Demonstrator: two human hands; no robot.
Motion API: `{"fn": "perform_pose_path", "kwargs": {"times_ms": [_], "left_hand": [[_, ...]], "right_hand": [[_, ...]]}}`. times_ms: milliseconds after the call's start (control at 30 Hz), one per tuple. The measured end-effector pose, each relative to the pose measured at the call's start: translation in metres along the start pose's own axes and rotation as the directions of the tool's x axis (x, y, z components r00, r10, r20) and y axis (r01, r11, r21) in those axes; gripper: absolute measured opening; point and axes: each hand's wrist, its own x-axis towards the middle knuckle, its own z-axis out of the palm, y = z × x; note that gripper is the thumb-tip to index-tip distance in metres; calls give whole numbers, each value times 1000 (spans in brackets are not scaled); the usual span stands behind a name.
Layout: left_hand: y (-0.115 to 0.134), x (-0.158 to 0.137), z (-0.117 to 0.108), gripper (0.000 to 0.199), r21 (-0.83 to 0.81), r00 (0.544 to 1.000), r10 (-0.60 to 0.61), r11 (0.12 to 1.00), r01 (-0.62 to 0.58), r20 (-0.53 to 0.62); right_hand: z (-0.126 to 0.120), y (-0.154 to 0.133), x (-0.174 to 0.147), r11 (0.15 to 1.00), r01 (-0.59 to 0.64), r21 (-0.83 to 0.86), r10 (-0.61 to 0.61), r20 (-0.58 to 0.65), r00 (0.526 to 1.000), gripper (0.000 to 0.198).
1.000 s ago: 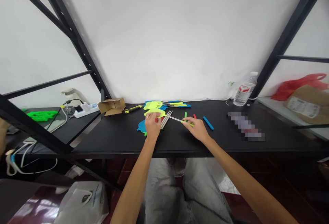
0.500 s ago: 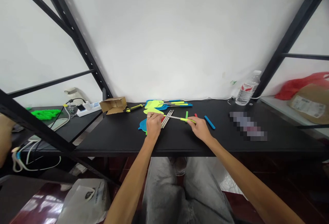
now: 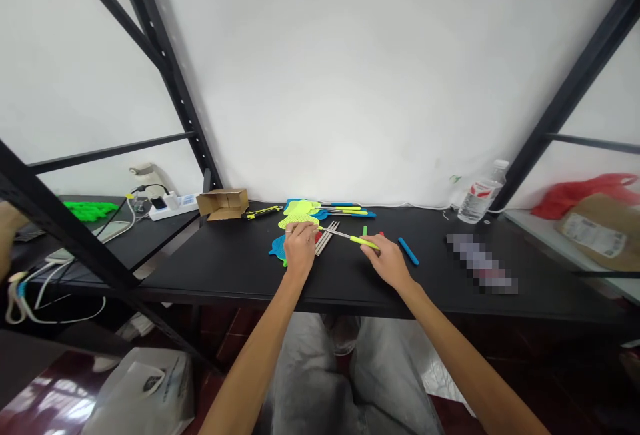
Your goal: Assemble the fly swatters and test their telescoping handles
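A yellow-green fly swatter (image 3: 343, 232) with a thin metal shaft lies across between my hands. My left hand (image 3: 300, 248) is closed at its neck, just below the perforated head. The fingers of my right hand (image 3: 386, 258) wrap round the end of its yellow handle. Under and beside my left hand are a blue swatter head (image 3: 278, 246) and several pale metal rods (image 3: 327, 239); a bit of red shows there too. Past my right hand lie a blue handle (image 3: 409, 251), a green handle (image 3: 365, 230) and a mostly hidden red one (image 3: 381, 234).
Several yellow and blue swatters (image 3: 345, 211) are piled at the back of the black table (image 3: 225, 275). Left of them are a yellow-black cutter (image 3: 263, 212) and an open cardboard box (image 3: 223, 204). A water bottle (image 3: 483, 193) stands back right, behind a blurred-out item (image 3: 483, 264).
The camera view has shifted slightly. Both hands keep hold of the fly swatter, its perforated head now showing flatter and wider behind my left hand.
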Motion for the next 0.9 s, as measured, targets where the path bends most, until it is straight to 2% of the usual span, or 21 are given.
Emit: {"fn": "perform_pose_path", "kwargs": {"times_ms": [167,333,433,567,733,900], "left_hand": [[2,-2,0,17,-16,999,36,999,-36,22],[4,-3,3,17,-24,997,43,999,-41,66],[1,-5,6,20,-32,997,22,999,-19,76],[-1,-10,12,33,-48,984,79,996,-72,157],[2,-13,10,38,-14,967,100,995,-100,234],[5,-17,8,39,73,923,13,996,-45,386]], "right_hand": [[3,-2,-2,986,70,-149,-68,16,998,34],[8,-5,-1,970,132,-206,-116,85,990,36],[9,-3,1,980,125,-155,-112,92,989,36],[8,5,4,991,97,-90,-92,54,994,36],[2,27,15,983,54,-174,-54,8,999,36],[-4,49,47,964,27,-264,-24,14,1000,36]]}}
